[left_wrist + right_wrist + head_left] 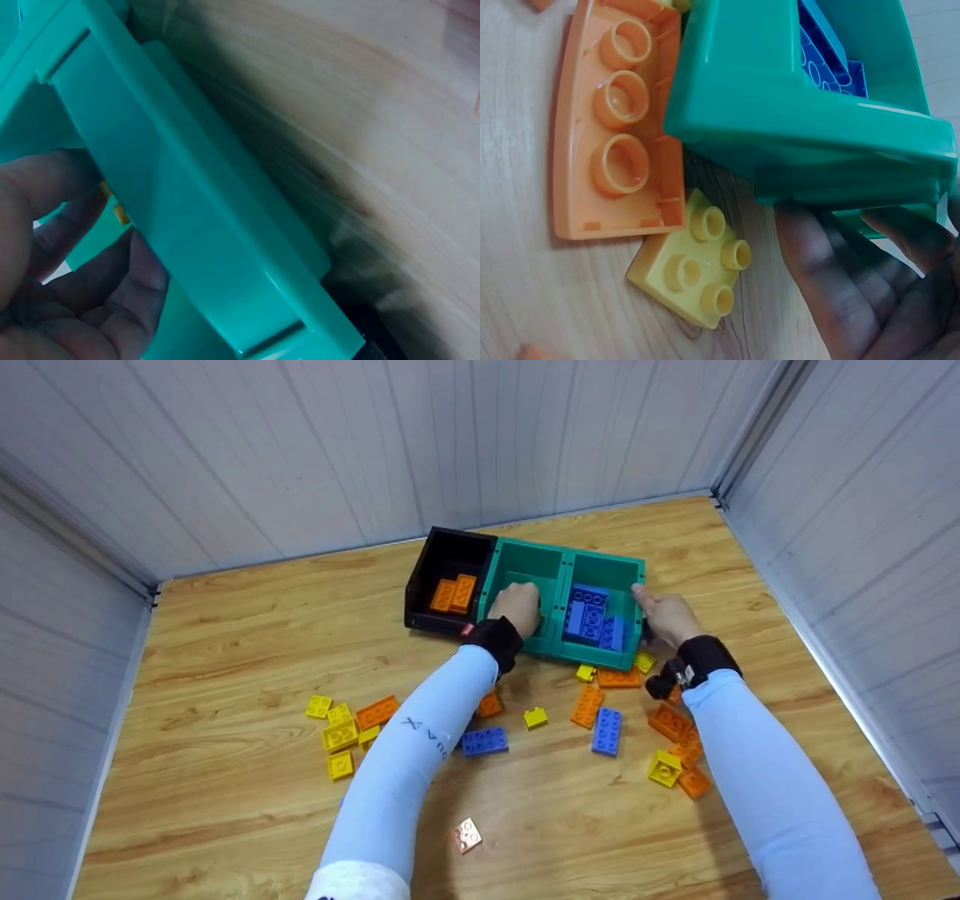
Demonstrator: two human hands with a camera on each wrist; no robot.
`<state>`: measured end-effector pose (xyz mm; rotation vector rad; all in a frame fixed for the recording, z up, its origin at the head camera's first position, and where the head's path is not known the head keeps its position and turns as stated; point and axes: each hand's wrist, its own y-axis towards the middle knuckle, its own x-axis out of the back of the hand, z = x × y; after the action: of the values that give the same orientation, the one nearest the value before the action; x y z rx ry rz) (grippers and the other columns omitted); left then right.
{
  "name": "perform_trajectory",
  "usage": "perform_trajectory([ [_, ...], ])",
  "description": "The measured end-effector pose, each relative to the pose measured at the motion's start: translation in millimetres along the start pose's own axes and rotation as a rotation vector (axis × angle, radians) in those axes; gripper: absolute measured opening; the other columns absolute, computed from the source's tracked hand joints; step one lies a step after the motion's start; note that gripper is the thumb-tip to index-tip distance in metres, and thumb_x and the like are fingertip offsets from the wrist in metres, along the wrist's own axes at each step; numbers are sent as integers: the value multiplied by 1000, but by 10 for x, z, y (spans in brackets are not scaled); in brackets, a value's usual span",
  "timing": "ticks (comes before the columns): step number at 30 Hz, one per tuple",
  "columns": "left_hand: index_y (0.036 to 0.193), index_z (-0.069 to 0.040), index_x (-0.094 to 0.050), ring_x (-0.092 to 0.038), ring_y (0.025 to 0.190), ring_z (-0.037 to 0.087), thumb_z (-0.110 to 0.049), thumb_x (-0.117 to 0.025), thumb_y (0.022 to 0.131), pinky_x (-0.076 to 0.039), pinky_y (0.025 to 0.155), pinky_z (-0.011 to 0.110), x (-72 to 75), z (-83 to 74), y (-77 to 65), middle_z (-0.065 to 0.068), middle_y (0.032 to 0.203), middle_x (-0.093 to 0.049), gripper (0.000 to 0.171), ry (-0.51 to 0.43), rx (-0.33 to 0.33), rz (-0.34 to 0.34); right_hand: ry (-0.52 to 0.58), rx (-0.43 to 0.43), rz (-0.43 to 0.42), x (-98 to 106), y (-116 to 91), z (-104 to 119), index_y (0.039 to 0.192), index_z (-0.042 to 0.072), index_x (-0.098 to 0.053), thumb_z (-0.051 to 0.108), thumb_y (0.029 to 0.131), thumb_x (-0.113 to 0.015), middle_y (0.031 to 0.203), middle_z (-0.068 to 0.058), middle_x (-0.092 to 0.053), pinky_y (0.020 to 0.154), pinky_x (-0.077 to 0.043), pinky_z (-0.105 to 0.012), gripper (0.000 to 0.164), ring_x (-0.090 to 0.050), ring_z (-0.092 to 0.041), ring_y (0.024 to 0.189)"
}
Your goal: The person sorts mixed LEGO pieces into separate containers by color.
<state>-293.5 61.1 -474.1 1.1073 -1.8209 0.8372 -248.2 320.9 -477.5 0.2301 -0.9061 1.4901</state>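
Yellow brick (121,214) is pinched by the left hand (516,606) inside green bins (592,658) the right hand (672,619) grips.

green bin (735,112) — smooth, glossy plastic; tabletop (247,645) — wood-grained

Before you: one black bin (431,622), two green bins (604,565); two orange bricks (463,592) in the black, at least four blue bricks (592,619) in one green. On your desk (247,660): at least nine yellow bricks (535,718), seven orange, two blue, one glare-washed brick (466,835).
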Motion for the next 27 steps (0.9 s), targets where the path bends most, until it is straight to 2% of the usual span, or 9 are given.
perform_trajectory([
  [3, 99, -4, -70, -64, 82, 20, -5, -56, 99, -52, 72, 33, 41, -30, -87, 9, 93, -69, 14, 14, -27, 1, -24, 15, 4, 8, -36, 4, 95, 0, -60, 68, 98, -28, 81, -14, -60, 79, -47, -40, 75, -59, -27, 80],
  [7, 115, -3, -71, -66, 100, 23, -6, -60, 97, -53, 86, 33, 229, -61, -301, 10, 111, -70, 21, 36, -114, -43, -5, 3, 20, -2, -56, 44, 118, -3, -57, 68, 98, -27, 105, -23, -57, 98, -39, -45, 80, -51, -36, 114],
  [9, 117, -3, -71, -65, 106, 24, -5, -63, 95, -51, 90, 33, 359, -43, -449, 11, 115, -70, 24, 37, -164, -69, 21, -17, 29, -10, -46, 64, 117, -1, -56, 70, 96, -27, 103, -22, -53, 97, -39, -44, 80, -50, -35, 112],
  [11, 116, -2, -72, -64, 106, 24, -6, -64, 95, -51, 92, 34, 484, 13, -617, 11, 115, -70, 23, 37, -204, -91, 20, -10, 43, -9, -37, 82, 133, -2, -54, 70, 96, -27, 121, -26, -56, 104, -37, -46, 86, -48, -37, 123],
  [14, 112, -2, -73, -65, 102, 24, -5, -66, 93, -52, 89, 34, 631, 158, -875, 11, 110, -71, 20, 29, -235, -117, 26, -3, 58, 5, -17, 97, 147, -2, -42, 70, 96, -26, 146, -26, -43, 111, -30, -49, 90, -40, -38, 134],
  [16, 108, -2, -74, -67, 97, 24, -4, -65, 93, -53, 86, 35, 688, 290, -1034, 11, 106, -72, 17, 13, -241, -134, 40, -8, 61, 13, -6, 102, 148, -2, -42, 71, 95, -27, 146, -25, -43, 111, -32, -49, 90, -42, -36, 132],
  [19, 105, -1, -74, -67, 95, 25, -3, -67, 92, -54, 84, 37, 720, 531, -1258, 12, 103, -72, 15, -21, -217, -142, 29, -5, 39, 17, 0, 101, 140, -2, -49, 72, 94, -25, 127, -24, -52, 101, -38, -45, 90, -48, -33, 117],
  [25, 112, 0, -72, -67, 101, 29, -6, -70, 91, -54, 85, 41, 744, 1073, -1683, 14, 109, -71, 21, -27, -39, -123, -52, 39, -11, 7, 19, 97, 142, -2, -50, 70, 96, -25, 122, -24, -53, 99, -39, -48, 88, -48, -36, 116],
  [27, 112, 2, -71, -66, 99, 32, -5, -71, 90, -53, 85, 44, 751, 1263, -1797, 18, 110, -70, 23, -20, -1, -137, -84, 65, -23, 12, 25, 93, 135, -3, -55, 69, 97, -25, 108, -22, -58, 95, -40, -48, 86, -50, -36, 111],
])
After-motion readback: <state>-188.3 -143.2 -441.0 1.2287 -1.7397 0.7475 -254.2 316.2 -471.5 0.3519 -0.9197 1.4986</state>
